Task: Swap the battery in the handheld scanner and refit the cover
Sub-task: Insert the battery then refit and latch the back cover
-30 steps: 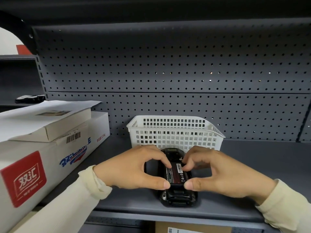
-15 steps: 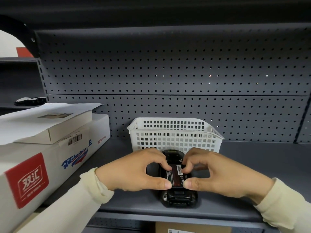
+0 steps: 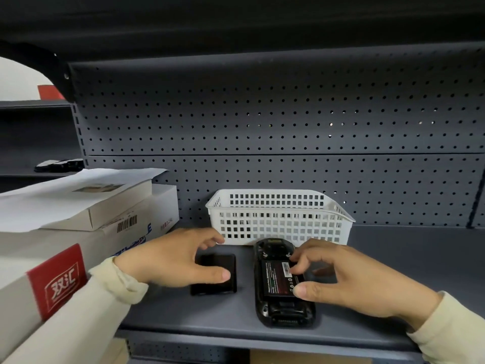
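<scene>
The handheld scanner [image 3: 284,285] lies face down on the grey shelf [image 3: 393,258], just in front of the white basket [image 3: 278,216]. Its back is open, and the battery [image 3: 280,278], with its red and black label up, sits in the compartment. The right hand [image 3: 349,282] is on it, thumb at the near edge and fingertips on the far right edge, pinching the battery lightly. Left of the scanner, apart from it, lies the flat black cover [image 3: 216,274]. The left hand [image 3: 173,258] is spread open over the cover, thumb resting on its right part, fingers curved above its far edge. Cardboard boxes [image 3: 78,232] stand at the far left.
</scene>
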A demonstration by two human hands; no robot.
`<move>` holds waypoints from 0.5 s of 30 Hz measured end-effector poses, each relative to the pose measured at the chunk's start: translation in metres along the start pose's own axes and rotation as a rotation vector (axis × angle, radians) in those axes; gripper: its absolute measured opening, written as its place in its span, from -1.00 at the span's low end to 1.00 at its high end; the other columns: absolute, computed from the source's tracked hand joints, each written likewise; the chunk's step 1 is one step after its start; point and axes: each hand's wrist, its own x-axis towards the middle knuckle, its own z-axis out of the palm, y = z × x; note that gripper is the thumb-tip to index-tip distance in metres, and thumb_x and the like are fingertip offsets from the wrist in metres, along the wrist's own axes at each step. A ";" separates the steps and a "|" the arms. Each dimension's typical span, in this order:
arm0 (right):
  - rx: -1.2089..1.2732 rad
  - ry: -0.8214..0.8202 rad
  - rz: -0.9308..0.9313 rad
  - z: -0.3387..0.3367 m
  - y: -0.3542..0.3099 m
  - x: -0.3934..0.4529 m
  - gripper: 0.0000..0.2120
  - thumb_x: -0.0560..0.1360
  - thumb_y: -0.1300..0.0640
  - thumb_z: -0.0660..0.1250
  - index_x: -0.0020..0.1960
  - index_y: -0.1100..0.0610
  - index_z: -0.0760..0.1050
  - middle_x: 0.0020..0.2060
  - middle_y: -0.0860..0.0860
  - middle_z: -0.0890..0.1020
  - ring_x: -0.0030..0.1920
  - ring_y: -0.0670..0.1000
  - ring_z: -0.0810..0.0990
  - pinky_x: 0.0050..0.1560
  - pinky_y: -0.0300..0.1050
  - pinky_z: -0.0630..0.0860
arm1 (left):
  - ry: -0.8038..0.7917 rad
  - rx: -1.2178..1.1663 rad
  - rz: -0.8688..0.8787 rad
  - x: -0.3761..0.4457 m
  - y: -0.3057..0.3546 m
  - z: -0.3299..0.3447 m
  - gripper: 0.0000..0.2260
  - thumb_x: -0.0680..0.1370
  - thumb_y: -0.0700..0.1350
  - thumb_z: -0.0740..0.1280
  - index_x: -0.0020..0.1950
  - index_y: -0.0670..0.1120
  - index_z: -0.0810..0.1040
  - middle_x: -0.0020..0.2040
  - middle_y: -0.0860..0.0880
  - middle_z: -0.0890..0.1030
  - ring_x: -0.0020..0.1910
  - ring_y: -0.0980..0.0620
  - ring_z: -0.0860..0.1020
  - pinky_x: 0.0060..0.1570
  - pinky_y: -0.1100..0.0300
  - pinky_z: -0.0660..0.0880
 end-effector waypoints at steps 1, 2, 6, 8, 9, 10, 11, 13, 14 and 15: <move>0.005 0.004 -0.003 0.000 0.001 0.000 -0.72 0.30 -0.22 0.37 -0.08 -0.08 0.54 0.03 -0.24 0.53 0.13 -0.19 0.52 0.21 -0.18 0.47 | -0.053 0.002 -0.039 0.000 -0.002 0.001 -0.38 0.36 0.23 0.38 0.36 0.15 0.27 0.32 0.19 0.39 0.27 0.24 0.36 0.25 0.34 0.27; 0.009 0.005 -0.007 0.000 0.002 0.001 -0.69 0.29 -0.24 0.37 -0.07 -0.08 0.53 0.04 -0.27 0.51 0.13 -0.19 0.52 0.21 -0.18 0.48 | -0.098 0.007 -0.074 0.001 -0.004 0.002 -0.32 0.33 0.24 0.40 0.37 0.13 0.25 0.34 0.17 0.38 0.29 0.22 0.35 0.27 0.32 0.26; 0.036 -0.008 -0.018 0.000 0.006 0.002 -0.67 0.27 -0.26 0.37 -0.07 -0.10 0.53 0.05 -0.29 0.50 0.15 -0.20 0.51 0.23 -0.15 0.48 | -0.185 -0.006 -0.137 0.004 -0.009 0.003 -0.23 0.26 0.24 0.47 0.38 0.10 0.24 0.34 0.14 0.35 0.33 0.16 0.33 0.28 0.31 0.24; 0.048 -0.013 -0.021 -0.001 0.007 0.003 -0.65 0.25 -0.29 0.37 -0.07 -0.11 0.53 0.06 -0.26 0.52 0.16 -0.20 0.51 0.25 -0.15 0.47 | -0.195 -0.014 -0.144 0.004 -0.010 0.002 -0.25 0.27 0.21 0.48 0.37 0.09 0.26 0.27 0.17 0.36 0.32 0.16 0.33 0.29 0.30 0.24; 0.049 -0.017 -0.020 -0.001 0.007 0.003 -0.64 0.24 -0.31 0.36 -0.07 -0.12 0.53 0.07 -0.22 0.53 0.17 -0.21 0.50 0.25 -0.15 0.47 | -0.191 -0.016 -0.145 0.004 -0.011 0.002 -0.26 0.27 0.19 0.49 0.36 0.09 0.27 0.25 0.17 0.36 0.31 0.16 0.33 0.31 0.29 0.24; 0.049 -0.019 -0.020 -0.001 0.007 0.003 -0.63 0.24 -0.31 0.36 -0.07 -0.12 0.53 0.08 -0.20 0.54 0.18 -0.21 0.50 0.25 -0.15 0.46 | -0.184 -0.020 -0.143 0.005 -0.011 0.002 -0.27 0.27 0.17 0.50 0.35 0.08 0.28 0.23 0.17 0.37 0.30 0.17 0.34 0.31 0.29 0.25; 0.049 -0.020 -0.022 -0.002 0.008 0.004 -0.62 0.24 -0.32 0.36 -0.07 -0.12 0.53 0.09 -0.18 0.54 0.18 -0.21 0.50 0.25 -0.15 0.47 | -0.177 -0.024 -0.139 0.005 -0.011 0.002 -0.28 0.27 0.16 0.51 0.34 0.08 0.30 0.23 0.17 0.38 0.30 0.17 0.35 0.32 0.28 0.26; 0.054 -0.023 -0.026 -0.002 0.008 0.004 -0.60 0.23 -0.33 0.36 -0.05 -0.12 0.54 0.08 -0.21 0.54 0.16 -0.22 0.51 0.25 -0.15 0.47 | -0.159 -0.030 -0.128 0.006 -0.011 0.002 -0.30 0.25 0.15 0.52 0.32 0.08 0.32 0.23 0.16 0.41 0.27 0.17 0.37 0.31 0.27 0.29; 0.052 -0.026 -0.024 -0.003 0.008 0.004 -0.59 0.22 -0.34 0.36 -0.04 -0.12 0.54 0.08 -0.21 0.55 0.16 -0.22 0.51 0.25 -0.15 0.47 | -0.149 -0.030 -0.125 0.006 -0.011 0.001 -0.30 0.25 0.14 0.53 0.31 0.09 0.32 0.24 0.16 0.42 0.26 0.17 0.38 0.30 0.28 0.30; 0.046 -0.030 -0.019 -0.004 0.008 0.005 -0.57 0.22 -0.34 0.36 -0.02 -0.13 0.54 0.08 -0.21 0.56 0.15 -0.22 0.52 0.25 -0.14 0.46 | -0.134 -0.026 -0.122 0.005 -0.009 0.001 -0.30 0.24 0.14 0.53 0.30 0.10 0.32 0.24 0.16 0.42 0.24 0.18 0.39 0.28 0.28 0.31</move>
